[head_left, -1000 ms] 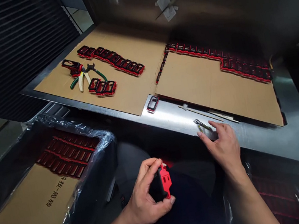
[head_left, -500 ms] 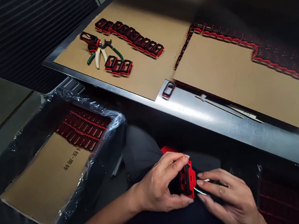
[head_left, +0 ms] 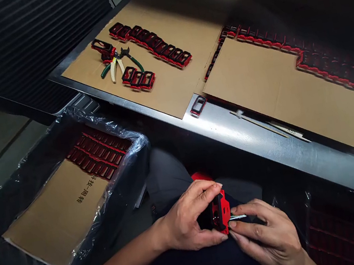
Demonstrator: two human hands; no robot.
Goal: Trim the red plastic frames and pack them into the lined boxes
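Down over the lap, the left hand point(head_left: 186, 224) clasps the red and black plastic part point(head_left: 219, 212) by its edges; it looks light, rigid, easily pinched. The right hand point(head_left: 267, 237) pinches thin tweezers point(head_left: 238, 217) touching it

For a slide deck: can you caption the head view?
Left hand holds a red part while the right hand presses thin tweezers against it, below a bench.

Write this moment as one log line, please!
left hand: holds red part | right hand: pinches thin metal tool against part | pliers: lying on cardboard
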